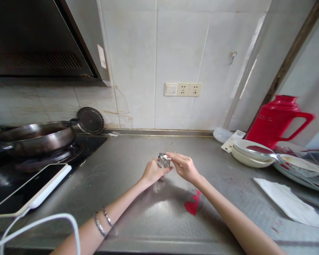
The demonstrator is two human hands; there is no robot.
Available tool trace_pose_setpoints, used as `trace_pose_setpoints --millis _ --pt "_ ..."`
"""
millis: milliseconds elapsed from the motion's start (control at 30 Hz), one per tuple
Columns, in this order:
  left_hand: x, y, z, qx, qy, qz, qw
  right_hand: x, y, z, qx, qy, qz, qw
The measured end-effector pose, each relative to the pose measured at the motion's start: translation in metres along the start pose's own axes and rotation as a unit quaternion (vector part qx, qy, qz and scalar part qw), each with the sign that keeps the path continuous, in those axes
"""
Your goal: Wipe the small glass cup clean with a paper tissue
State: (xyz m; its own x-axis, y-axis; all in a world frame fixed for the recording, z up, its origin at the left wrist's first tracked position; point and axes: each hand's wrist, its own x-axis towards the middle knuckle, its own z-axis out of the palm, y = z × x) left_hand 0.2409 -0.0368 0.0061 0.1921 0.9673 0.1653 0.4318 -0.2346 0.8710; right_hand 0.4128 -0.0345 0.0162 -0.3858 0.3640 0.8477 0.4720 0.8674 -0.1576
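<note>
Near the middle of the steel counter (127, 166), a small clear, glass-like object (162, 162) is held up between both hands. My left hand (153, 172) wraps round it from the left and below. At its upper right, my right hand (183, 165) pinches a small white piece (167, 157) against it; what that piece is cannot be made out. Two silver bangles (103, 222) sit on my left forearm. A torn red scrap (192, 203) lies on the counter between my forearms.
At left are a steel pan (38, 138) on the stove, a round dark lid (90, 120), and a phone (29, 189) with a white cable (42, 220). At right stand a red thermos (273, 122), stacked bowls (251, 161), plates (303, 177) and a white paper sheet (292, 202).
</note>
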Motion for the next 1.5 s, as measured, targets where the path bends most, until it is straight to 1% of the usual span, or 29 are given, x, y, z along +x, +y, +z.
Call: trace_pose_setpoints --millis 100,200,233,300,400,467,567,633,700,767,800,867,967,1033,1167,1300,1400,1500 --pt "0.003 0.0 -0.002 -0.025 -0.013 0.003 1.0 0.002 -0.005 -0.002 0.009 -0.023 -0.056 0.998" --pt "0.003 0.0 -0.002 -0.002 -0.019 0.021 1.0 0.002 -0.009 -0.001 0.013 -0.058 -0.099 0.993" --pt "0.002 0.0 -0.001 0.012 -0.018 0.022 1.0 0.002 -0.01 0.0 0.01 -0.065 -0.101 0.993" --pt "0.0 -0.001 0.002 0.024 -0.02 0.016 0.999 0.001 -0.008 0.002 0.0 -0.06 -0.08 0.995" --pt "-0.001 -0.002 0.004 0.002 -0.02 0.002 1.0 0.001 -0.003 0.002 -0.009 -0.017 -0.023 1.0" --pt "0.0 -0.003 0.004 -0.017 -0.008 -0.004 1.0 0.002 0.0 0.0 -0.006 -0.001 -0.01 1.0" --pt "0.004 -0.002 0.001 -0.045 0.001 -0.009 0.999 0.002 0.0 -0.003 0.0 -0.004 -0.035 0.999" --pt "0.005 -0.001 -0.001 -0.048 -0.007 0.0 0.999 0.002 -0.003 -0.003 0.003 -0.017 -0.059 0.998" --pt "0.004 0.001 -0.002 -0.021 -0.011 0.018 1.0 0.002 -0.006 -0.002 0.012 -0.041 -0.086 0.995" --pt "0.002 0.003 -0.001 0.016 -0.004 0.031 0.999 0.001 -0.007 0.001 0.019 -0.054 -0.095 0.994" --pt "0.001 0.004 -0.001 0.028 0.001 0.036 0.999 0.0 -0.007 0.002 0.02 -0.052 -0.087 0.995" --pt "-0.002 0.005 0.0 0.031 0.005 0.038 0.999 0.0 -0.004 0.003 0.016 -0.032 -0.045 0.998" --pt "-0.002 0.003 0.002 -0.013 -0.001 0.027 1.0 0.0 0.001 0.002 0.01 0.001 0.013 1.0" --pt "0.0 0.0 0.003 -0.06 -0.002 0.016 0.998 0.001 0.003 -0.001 0.01 0.008 0.015 1.0" --pt "0.007 -0.005 0.003 -0.148 0.001 -0.011 0.989 0.003 0.002 -0.007 0.019 -0.008 -0.017 1.0" --pt "0.008 -0.004 0.003 -0.176 -0.013 -0.028 0.984 0.002 0.002 -0.008 0.032 -0.024 -0.029 0.999" --pt "0.007 -0.003 0.003 -0.167 -0.01 -0.035 0.985 0.001 0.003 -0.006 0.032 -0.018 -0.005 0.999" --pt "0.006 -0.002 0.003 -0.153 -0.013 -0.04 0.987 0.0 0.002 -0.001 0.032 -0.003 0.053 0.998"
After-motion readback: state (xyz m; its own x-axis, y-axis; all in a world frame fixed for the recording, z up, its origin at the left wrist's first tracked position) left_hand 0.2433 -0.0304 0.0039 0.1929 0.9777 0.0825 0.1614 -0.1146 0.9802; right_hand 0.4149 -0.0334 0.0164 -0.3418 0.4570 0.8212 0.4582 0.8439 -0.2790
